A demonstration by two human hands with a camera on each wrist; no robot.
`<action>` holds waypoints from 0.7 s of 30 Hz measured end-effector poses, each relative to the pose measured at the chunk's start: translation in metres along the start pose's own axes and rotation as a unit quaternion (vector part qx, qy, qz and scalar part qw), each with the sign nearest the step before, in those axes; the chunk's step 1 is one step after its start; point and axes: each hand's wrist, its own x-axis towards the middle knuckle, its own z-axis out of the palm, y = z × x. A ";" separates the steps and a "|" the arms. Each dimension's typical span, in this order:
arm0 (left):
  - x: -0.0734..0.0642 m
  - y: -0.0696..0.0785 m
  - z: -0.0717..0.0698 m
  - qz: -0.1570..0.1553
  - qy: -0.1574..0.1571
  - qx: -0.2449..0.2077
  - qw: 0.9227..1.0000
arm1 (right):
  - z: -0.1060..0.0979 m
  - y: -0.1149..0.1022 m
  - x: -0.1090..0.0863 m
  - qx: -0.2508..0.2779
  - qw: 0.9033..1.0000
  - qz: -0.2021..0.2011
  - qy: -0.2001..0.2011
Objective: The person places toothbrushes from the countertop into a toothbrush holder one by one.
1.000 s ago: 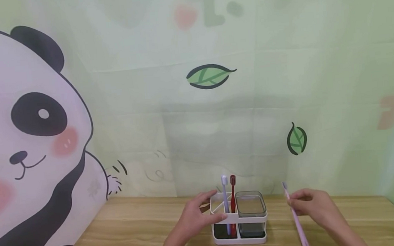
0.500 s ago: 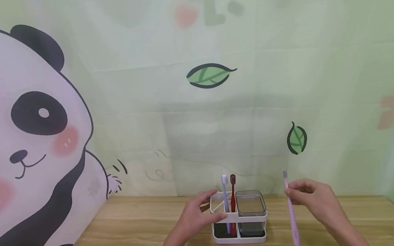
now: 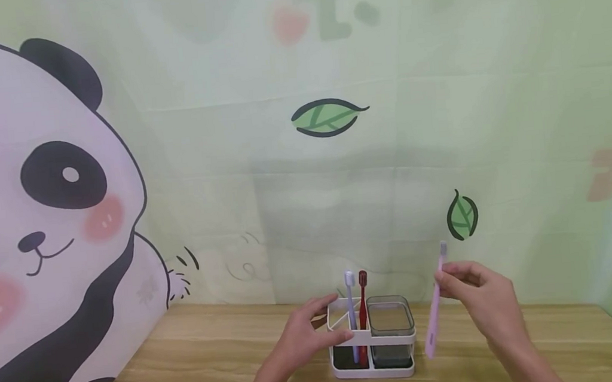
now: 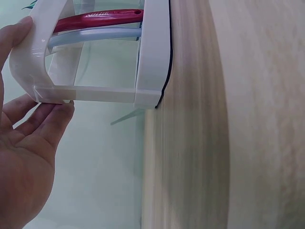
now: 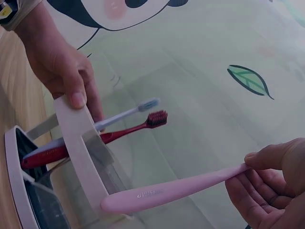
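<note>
A white toothbrush holder stands on the table. My left hand grips its left side, thumb on the front of the upper rim and fingers behind. Inside the holder a pale blue toothbrush and a red toothbrush stand upright, heads up. A clear grey cup fills the right compartment. To the right of the holder, my right hand pinches a pink toothbrush near its head between thumb and fingers. This brush is held in the air, bristles up, its handle end slanting down toward the holder.
The wooden table reaches back to a pale green cloth backdrop. A large panda and green leaves are printed on the cloth. Bare wood shows on both sides of the holder.
My right hand has risen with the pink toothbrush, whose lower end has swung left toward the holder. My left hand and the holder have stayed in place.
</note>
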 end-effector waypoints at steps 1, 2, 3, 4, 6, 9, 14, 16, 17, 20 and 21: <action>0.000 0.000 0.000 0.000 0.000 -0.001 1.000 | 0.002 -0.002 0.000 0.005 1.000 -0.001 0.004; 0.000 0.000 0.000 0.000 0.000 -0.002 1.000 | 0.004 -0.004 0.000 0.015 1.000 -0.003 0.007; 0.000 0.000 0.000 0.001 0.001 -0.004 1.000 | 0.007 -0.005 0.000 0.026 1.000 -0.005 0.011; 0.000 0.001 0.000 0.000 0.001 -0.004 1.000 | 0.009 -0.007 -0.001 0.036 0.999 -0.007 0.014; 0.000 0.001 0.000 0.001 0.001 -0.006 1.000 | 0.013 -0.009 -0.001 0.055 0.998 -0.008 0.020; 0.000 0.001 0.000 0.003 0.000 -0.008 1.000 | 0.020 -0.013 -0.001 0.080 0.996 -0.011 0.029; 0.000 0.000 0.000 0.007 0.000 -0.011 1.000 | 0.032 -0.017 0.000 0.100 0.994 -0.016 0.045; 0.000 0.000 0.000 0.007 0.000 -0.012 1.000 | 0.037 -0.018 0.000 0.110 0.992 -0.020 0.052; 0.000 0.000 0.000 0.007 0.000 -0.012 1.000 | 0.040 -0.018 0.000 0.119 0.991 -0.023 0.057; 0.000 0.000 0.000 0.009 0.001 -0.013 1.000 | 0.047 -0.019 0.001 0.140 0.987 -0.032 0.065; 0.000 0.000 0.000 0.009 0.001 -0.013 1.000 | 0.049 -0.019 0.001 0.149 0.986 -0.036 0.067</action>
